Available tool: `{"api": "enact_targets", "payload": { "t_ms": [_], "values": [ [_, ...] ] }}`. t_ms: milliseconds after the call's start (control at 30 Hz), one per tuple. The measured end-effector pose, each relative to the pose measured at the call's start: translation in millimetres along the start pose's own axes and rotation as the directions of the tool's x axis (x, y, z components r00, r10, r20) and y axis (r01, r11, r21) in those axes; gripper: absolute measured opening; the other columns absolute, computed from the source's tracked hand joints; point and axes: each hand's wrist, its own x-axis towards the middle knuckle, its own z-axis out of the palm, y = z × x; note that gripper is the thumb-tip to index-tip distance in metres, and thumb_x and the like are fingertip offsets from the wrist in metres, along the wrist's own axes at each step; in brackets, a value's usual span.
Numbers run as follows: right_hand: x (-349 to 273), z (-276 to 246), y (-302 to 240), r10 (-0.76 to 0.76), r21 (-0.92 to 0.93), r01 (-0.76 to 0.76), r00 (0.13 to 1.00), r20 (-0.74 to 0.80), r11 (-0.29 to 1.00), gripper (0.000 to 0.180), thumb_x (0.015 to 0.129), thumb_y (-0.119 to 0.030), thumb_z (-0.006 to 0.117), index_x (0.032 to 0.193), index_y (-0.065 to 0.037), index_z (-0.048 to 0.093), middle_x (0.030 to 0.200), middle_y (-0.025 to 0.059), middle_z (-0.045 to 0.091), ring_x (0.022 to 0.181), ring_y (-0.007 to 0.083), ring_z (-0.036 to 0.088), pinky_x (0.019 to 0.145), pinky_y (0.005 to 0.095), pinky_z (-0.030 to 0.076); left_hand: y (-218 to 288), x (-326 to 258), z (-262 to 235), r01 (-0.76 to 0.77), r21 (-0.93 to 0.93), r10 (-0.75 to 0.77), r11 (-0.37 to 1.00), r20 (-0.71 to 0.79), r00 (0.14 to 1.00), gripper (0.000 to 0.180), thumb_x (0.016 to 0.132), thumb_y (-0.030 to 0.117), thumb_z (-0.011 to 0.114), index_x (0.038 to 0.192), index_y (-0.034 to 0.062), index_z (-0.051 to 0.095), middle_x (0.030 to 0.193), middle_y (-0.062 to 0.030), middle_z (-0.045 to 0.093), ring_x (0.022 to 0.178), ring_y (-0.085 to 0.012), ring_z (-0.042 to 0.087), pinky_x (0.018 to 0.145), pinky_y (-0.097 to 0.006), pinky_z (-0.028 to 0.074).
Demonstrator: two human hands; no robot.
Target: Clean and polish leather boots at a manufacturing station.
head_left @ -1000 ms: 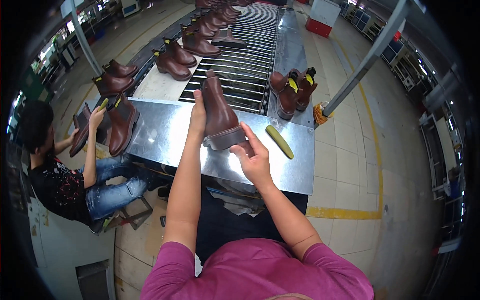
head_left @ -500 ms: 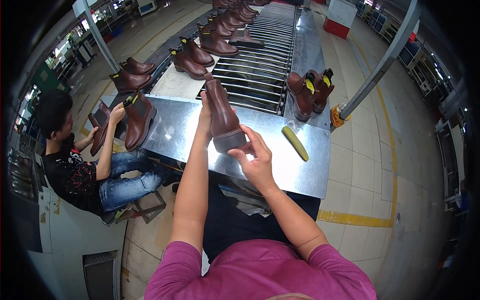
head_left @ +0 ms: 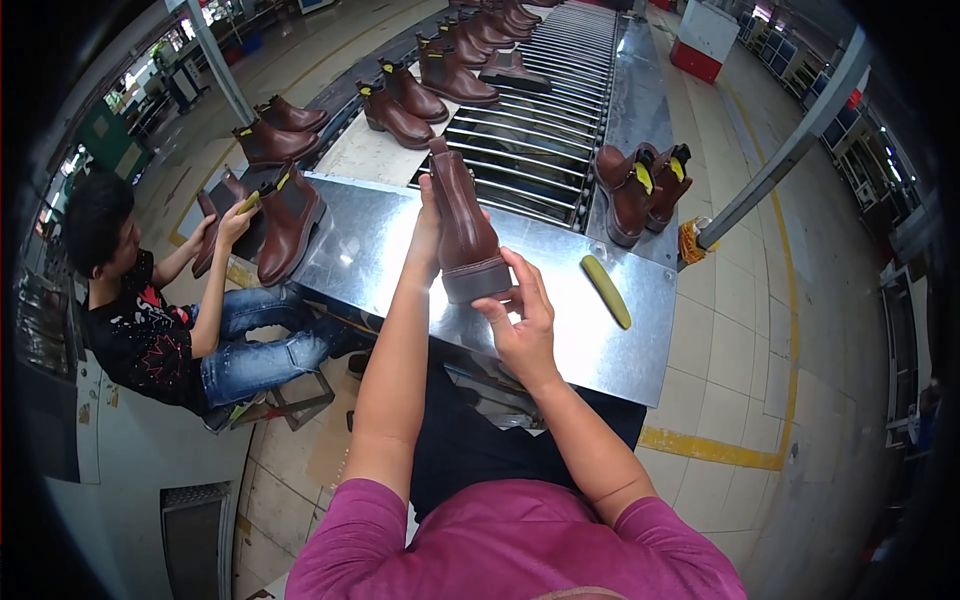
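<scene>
Brown boot up over metal bench: upper gripped in left hand, partly hidden behind it; heel pinched by right hand. Green bar to the right, on bench; boot pair beyond, beside roller conveyor; co-worker seated at left.

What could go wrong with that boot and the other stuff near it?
The brown leather boot with the dark sole is up in the left hand and right hand, so it might slip and get scuffed on the shiny silver metal table. The long, rounded olive-green bar lies near the table's right end and could get knocked off. The boots with yellow patches beside the rollers might topple if bumped.
</scene>
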Motion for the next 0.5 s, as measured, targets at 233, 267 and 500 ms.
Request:
{"api": "enact_targets", "payload": {
  "t_ms": [233, 267, 500],
  "values": [
    [-9, -7, 9, -0.001, 0.039, 0.000, 1.000, 0.014, 0.999, 0.067, 0.095, -0.027, 0.077, 0.151, -0.005, 0.047, 0.141, 0.0176, 0.054, 0.093, 0.0226, 0.073, 0.076, 0.0325, 0.060, -11, -2, 0, -0.042, 0.017, 0.042, 0.999, -0.014, 0.999, 0.090, 0.094, 0.087, 0.030, 0.125, 0.0064, 0.058, 0.091, -0.0168, 0.073, 0.077, -0.0220, 0.074, 0.066, -0.032, 0.061],
    [-13, -8, 10, 0.026, 0.057, -0.027, 1.000, 0.015, 0.998, 0.068, 0.096, -0.029, 0.077, 0.151, -0.004, 0.047, 0.141, 0.0173, 0.053, 0.094, 0.0229, 0.073, 0.078, 0.0328, 0.060, -18, 2, -6, -0.063, 0.058, 0.067, 0.996, -0.060, 0.996, 0.093, 0.092, 0.089, 0.031, 0.125, 0.0064, 0.058, 0.091, -0.0166, 0.073, 0.078, -0.0225, 0.074, 0.066, -0.033, 0.062],
    [-23, -18, 21, 0.129, 0.240, -0.134, 0.991, 0.037, 0.961, 0.073, 0.098, -0.037, 0.073, 0.155, -0.004, 0.040, 0.143, 0.0131, 0.050, 0.106, 0.0214, 0.069, 0.079, 0.0299, 0.058, -30, -2, -4, -0.015, 0.071, 0.029, 0.997, -0.205, 0.978, 0.087, 0.106, 0.073, 0.027, 0.120, -0.0006, 0.071, 0.109, -0.0127, 0.071, 0.101, -0.0196, 0.064, 0.095, -0.032, 0.048]
  ]
}}
